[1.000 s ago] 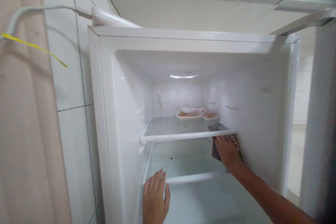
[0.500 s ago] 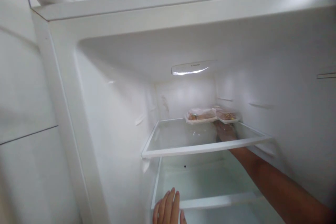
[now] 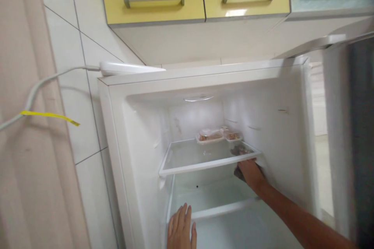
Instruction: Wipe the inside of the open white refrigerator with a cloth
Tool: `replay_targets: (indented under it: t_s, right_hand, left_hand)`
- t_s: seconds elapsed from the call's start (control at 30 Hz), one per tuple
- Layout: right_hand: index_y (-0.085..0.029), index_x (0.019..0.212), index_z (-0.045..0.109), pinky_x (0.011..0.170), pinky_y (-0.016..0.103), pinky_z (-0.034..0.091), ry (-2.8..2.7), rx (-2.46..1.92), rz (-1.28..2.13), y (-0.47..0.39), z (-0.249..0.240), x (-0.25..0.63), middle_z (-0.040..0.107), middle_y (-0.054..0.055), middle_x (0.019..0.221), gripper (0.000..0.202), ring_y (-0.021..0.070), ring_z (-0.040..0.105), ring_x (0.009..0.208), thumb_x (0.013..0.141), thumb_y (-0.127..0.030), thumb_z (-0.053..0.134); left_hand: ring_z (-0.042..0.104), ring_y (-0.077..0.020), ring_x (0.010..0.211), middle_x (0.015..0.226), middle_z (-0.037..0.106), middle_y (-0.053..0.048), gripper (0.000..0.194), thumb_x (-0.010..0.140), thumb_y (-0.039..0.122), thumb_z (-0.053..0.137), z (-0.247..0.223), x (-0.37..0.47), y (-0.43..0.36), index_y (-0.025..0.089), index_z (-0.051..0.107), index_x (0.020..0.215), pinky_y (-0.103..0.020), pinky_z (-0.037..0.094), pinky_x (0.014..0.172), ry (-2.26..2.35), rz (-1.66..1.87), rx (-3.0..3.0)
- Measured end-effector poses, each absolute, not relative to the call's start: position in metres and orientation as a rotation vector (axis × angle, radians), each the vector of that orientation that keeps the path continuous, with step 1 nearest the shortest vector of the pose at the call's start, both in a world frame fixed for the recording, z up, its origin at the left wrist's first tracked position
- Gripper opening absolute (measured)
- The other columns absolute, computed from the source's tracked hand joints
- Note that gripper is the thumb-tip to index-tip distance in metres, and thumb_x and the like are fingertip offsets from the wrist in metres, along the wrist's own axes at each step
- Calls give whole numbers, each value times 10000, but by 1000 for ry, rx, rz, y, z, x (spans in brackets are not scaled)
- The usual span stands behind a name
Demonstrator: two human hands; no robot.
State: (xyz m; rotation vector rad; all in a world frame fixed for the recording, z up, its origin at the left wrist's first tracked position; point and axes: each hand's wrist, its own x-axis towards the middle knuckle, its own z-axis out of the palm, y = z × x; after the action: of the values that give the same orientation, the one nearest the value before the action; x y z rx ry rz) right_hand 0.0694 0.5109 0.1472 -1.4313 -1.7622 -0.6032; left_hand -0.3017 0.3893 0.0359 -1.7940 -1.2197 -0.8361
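Note:
An open white fridge (image 3: 189, 73) stands in front of me. My right hand (image 3: 249, 171) is wrapped round a dark cloth (image 3: 240, 172), just under the right front part of the upper glass shelf (image 3: 187, 155). Part of the cloth shows through the glass. On that shelf, at the back right, sit a wrapped food tray (image 3: 209, 136) and a smaller one (image 3: 233, 136) beside it. My left hand (image 3: 180, 227) is held up with its fingers stretched, near the left front of the lower shelf (image 3: 216, 211), and holds nothing.
Yellow cabinets (image 3: 152, 11) with metal handles hang above the fridge. A white device (image 3: 128, 68) with a cable (image 3: 37, 85) and yellow tie (image 3: 49, 115) lies on the fridge's top left. The open door (image 3: 339, 132) stands at the right.
My right hand has come forward from beneath the trays to the upper shelf's front edge, with the dark cloth. The view has pulled back, showing cabinets and door. My left hand remains spread.

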Motion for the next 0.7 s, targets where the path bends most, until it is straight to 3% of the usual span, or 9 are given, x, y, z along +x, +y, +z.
replay_targets:
  t_s: [0.2,0.33,0.43,0.53,0.7]
  right_hand:
    - [-115,1269,691,1200,422,352,-1914,-1539,-725,445,148,75,692,173,1316,580,260,568,1323,792,23,391]
    - [-162,1239,713,1123,462,425,-1951,-1654,-926,402,146,77,709,164,1290,503,287,566,1326,823,-10,475]
    - [-231,1100,767,1035,449,470,-1957,-1690,-962,374,149,80,767,100,1164,399,290,604,1266,835,-40,538]
    - [-262,1015,771,982,427,472,-1951,-1687,-971,350,164,85,773,53,1136,333,270,611,1239,852,-59,563]
    - [-264,1154,720,996,424,418,-1814,-1627,-1014,324,216,92,705,42,1321,362,266,516,1334,882,-94,552]
  left_hand:
    - [562,-217,1316,1436,634,-55,561,878,150,481,49,-303,376,206,531,1433,-395,427,1106,-1276,-854,-1905]
    - [540,-224,1352,1474,600,-69,631,837,86,452,52,-303,371,197,513,1455,-421,418,1147,-1369,-827,-2012]
    - [529,-232,1369,1495,581,-75,668,816,70,454,54,-302,369,197,501,1470,-433,415,1164,-1438,-796,-2064]
    - [513,-240,1389,1511,566,-80,673,812,66,455,58,-300,365,190,501,1473,-443,405,1181,-1474,-760,-2079]
    - [506,-246,1398,1517,561,-83,683,804,60,452,67,-295,358,181,500,1474,-450,397,1192,-1532,-683,-2079]
